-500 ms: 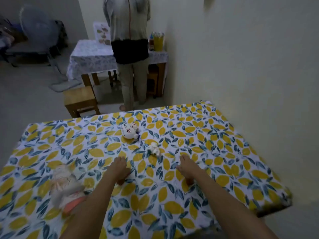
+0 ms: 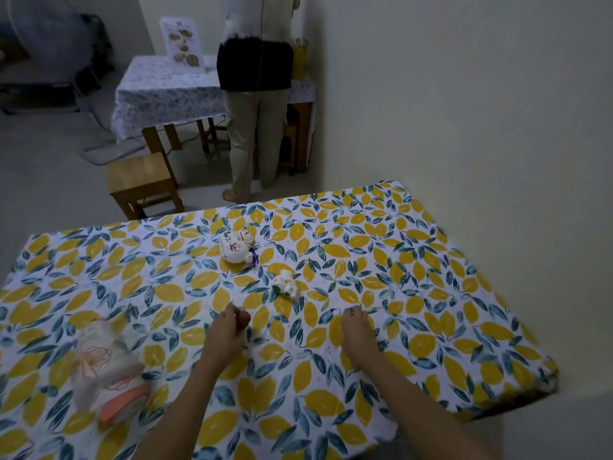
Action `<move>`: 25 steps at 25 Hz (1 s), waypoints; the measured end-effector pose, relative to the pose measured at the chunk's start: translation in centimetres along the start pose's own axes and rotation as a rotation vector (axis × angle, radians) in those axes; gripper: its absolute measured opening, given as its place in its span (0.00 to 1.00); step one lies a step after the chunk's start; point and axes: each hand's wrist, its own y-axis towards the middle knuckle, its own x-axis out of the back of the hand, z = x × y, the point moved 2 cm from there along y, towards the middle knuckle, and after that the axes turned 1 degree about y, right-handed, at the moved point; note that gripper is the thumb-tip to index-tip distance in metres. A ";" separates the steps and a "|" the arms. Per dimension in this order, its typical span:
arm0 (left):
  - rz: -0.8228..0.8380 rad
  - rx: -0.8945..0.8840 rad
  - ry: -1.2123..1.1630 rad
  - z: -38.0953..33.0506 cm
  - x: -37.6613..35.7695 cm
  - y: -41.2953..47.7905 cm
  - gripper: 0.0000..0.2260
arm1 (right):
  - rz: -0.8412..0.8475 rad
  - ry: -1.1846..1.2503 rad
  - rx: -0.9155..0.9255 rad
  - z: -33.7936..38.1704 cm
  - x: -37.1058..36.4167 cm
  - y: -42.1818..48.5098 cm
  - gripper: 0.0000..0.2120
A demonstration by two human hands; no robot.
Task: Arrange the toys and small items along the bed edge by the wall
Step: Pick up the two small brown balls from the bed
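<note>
The bed (image 2: 414, 293) is covered by a sheet with yellow lemons and blue leaves, and its right edge runs along the wall. A larger white painted figurine (image 2: 235, 249) with a purple tassel lies near the bed's middle. A smaller white figurine (image 2: 286, 283) lies just nearer. My left hand (image 2: 225, 333) rests below and left of the small figurine, fingers curled, with a small reddish-brown rounded shape (image 2: 244, 318) at its fingertips; whether that is an item or my thumb is unclear. My right hand (image 2: 358, 330) lies on the sheet with curled fingers and nothing visible in it.
A blurred white and pink bundle (image 2: 102, 373) lies on the bed at the left. Beyond the bed's far edge a person (image 2: 255, 94) stands at a cloth-covered table (image 2: 159, 91). A low wooden stool (image 2: 142, 180) stands on the floor nearby.
Both hands have stayed close to the same spots on the sheet. The reddish-brown shape now shows at my left hand's fingertips. The figurines have not moved.
</note>
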 end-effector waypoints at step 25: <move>-0.097 -0.065 -0.355 -17.3 -10.5 16.4 0.14 | 0.040 0.406 0.484 -6.4 4.8 20.0 0.15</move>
